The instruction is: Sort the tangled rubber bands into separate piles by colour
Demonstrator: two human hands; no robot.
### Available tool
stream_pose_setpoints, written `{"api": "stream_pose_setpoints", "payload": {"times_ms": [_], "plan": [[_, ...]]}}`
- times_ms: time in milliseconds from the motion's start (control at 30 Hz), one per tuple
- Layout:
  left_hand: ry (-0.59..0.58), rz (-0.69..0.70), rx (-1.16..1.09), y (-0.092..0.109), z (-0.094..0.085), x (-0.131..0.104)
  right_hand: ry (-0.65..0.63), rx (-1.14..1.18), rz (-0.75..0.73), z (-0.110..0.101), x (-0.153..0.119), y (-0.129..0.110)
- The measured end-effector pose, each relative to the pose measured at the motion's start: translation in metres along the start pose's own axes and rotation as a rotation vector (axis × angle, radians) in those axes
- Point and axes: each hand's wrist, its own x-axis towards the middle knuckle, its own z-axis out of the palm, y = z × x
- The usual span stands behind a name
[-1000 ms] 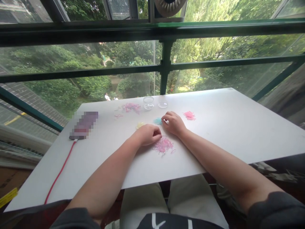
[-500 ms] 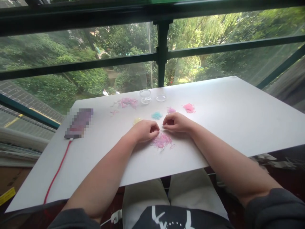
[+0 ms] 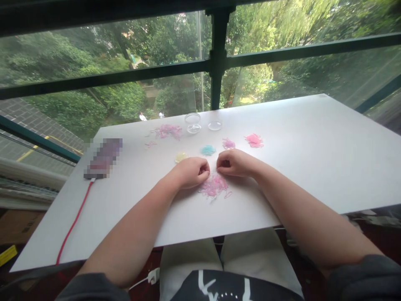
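Observation:
Both hands rest over the white table, either side of the top of a loose pink and purple pile [image 3: 214, 186] of small thin bands. My left hand [image 3: 193, 171] is closed, fingertips pinched at the pile's upper left; anything between them is too small to make out. My right hand [image 3: 233, 163] has its fingers curled together just right of it, and what they hold, if anything, is hidden. Beyond the hands are a yellow pile [image 3: 181, 157], a teal pile [image 3: 208, 150], a small purple pile [image 3: 229, 144] and a bright pink pile [image 3: 254, 140].
Clear round dishes [image 3: 214, 125] stand near the table's [image 3: 313, 167] far edge, beside a larger pink-purple pile [image 3: 168, 131]. A blurred phone [image 3: 104, 159] with a red cable [image 3: 75, 221] lies at the left. Windows rise behind the table.
The view has shifted slightly. My right hand has moved a little to the right, away from my left hand, which stays closed near the pile.

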Motion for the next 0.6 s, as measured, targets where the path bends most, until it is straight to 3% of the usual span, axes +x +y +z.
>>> {"api": "stream_pose_setpoints", "payload": {"times_ms": [367,600], "plan": [[-0.004,-0.032,-0.078,-0.0024,-0.0005,-0.0006,0.056,0.047,0.026,-0.0009,-0.0029,-0.0017],[0.056,-0.019,-0.150,-0.0016,0.0015,-0.0013,0.079,0.143,0.046,0.0011,-0.0024,-0.0017]]}}
